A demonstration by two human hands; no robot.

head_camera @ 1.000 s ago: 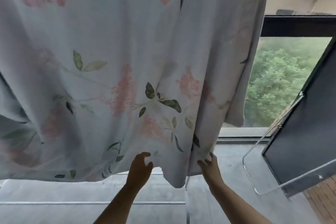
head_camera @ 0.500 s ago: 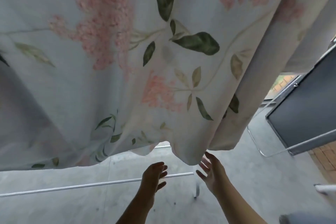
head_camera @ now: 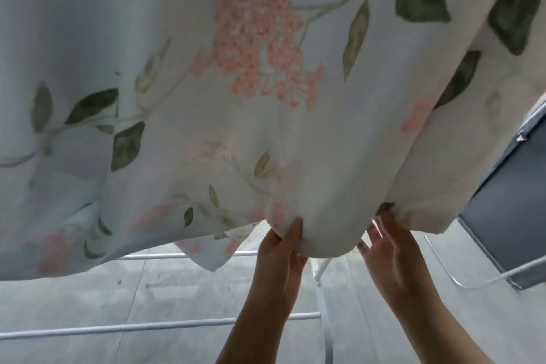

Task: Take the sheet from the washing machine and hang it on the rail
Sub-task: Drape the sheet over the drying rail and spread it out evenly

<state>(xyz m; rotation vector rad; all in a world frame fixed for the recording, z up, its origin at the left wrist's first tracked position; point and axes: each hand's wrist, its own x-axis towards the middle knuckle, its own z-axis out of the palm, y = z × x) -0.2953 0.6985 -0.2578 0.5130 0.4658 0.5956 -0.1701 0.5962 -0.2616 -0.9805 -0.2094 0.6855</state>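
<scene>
A pale sheet (head_camera: 206,97) printed with pink flowers and green leaves hangs down and fills most of the view; what it hangs from is out of frame above. My left hand (head_camera: 280,251) pinches the sheet's lower hem near the middle. My right hand (head_camera: 384,248) is just to its right, fingers spread and straight, touching the hem of the neighbouring fold from below. White bars of a drying rack (head_camera: 147,326) run across under the sheet, close to the floor.
Grey concrete floor (head_camera: 147,281) lies below. A dark grey panel (head_camera: 508,216) with a thin metal frame (head_camera: 461,284) stands at the right, close to the sheet's right fold. A white upright of the rack (head_camera: 326,319) is between my forearms.
The view has moved closer to the sheet's lower edge. My left hand went from open below the hem to pinching it. My right hand moved up against the fold.
</scene>
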